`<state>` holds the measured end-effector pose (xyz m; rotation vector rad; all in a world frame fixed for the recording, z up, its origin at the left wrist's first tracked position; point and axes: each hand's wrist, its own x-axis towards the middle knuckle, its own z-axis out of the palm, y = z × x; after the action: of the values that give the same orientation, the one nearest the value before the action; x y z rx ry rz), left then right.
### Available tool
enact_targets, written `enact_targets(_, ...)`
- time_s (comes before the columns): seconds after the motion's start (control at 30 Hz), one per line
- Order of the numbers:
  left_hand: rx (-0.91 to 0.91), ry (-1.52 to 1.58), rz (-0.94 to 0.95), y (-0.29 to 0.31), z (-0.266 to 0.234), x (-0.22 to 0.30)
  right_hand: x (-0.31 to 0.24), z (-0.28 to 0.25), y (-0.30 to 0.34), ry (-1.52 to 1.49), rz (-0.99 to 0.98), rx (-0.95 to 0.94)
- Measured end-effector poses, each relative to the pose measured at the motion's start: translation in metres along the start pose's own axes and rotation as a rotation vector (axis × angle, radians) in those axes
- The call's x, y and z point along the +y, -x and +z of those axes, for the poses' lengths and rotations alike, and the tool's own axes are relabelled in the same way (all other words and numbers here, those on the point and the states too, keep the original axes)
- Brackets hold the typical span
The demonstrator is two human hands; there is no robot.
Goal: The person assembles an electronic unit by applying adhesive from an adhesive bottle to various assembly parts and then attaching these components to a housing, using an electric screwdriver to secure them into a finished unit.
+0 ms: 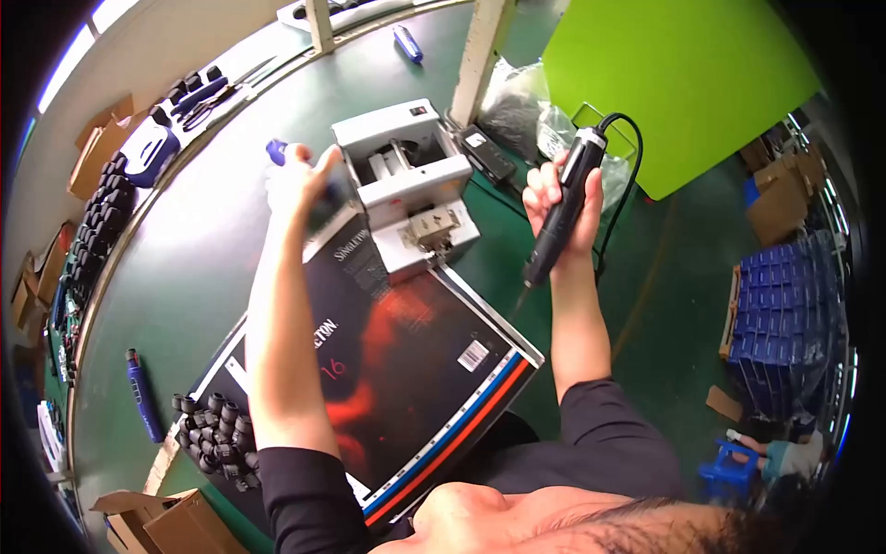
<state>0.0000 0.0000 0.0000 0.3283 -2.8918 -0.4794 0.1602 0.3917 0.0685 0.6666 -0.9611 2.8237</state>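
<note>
My right hand [569, 205] is wrapped round a black electric screwdriver [560, 217], its cord looping from the top and its thin bit pointing down-left. My left hand [300, 180] is blurred, reaching out at the left of a white screw feeder [401, 185]. A blue object [276, 151] shows at its fingers and seems to be held; its kind is too smeared to tell. The feeder has an open top and a small metal block at its front. Before me lies a black printed board [406, 369] with red markings and a striped edge.
Several black round caps [220, 439] are heaped at the lower left, near a blue pen-shaped tool [142, 395]. Another blue tool [407, 43] lies at the back. A black power adapter [487, 155] sits beside the feeder. Blue crates [784, 309] are stacked at right.
</note>
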Motion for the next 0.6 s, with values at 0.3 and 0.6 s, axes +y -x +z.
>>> enact_targets(0.3,0.147,0.269,0.082,0.108,-0.062,-0.087,-0.022,0.139,-0.004,0.452,-0.424,-0.081)
enact_targets(0.6,-0.006,0.239,0.299,0.309,-0.146,-0.018,0.037,0.139,-0.021,0.739,-0.456,-0.295)
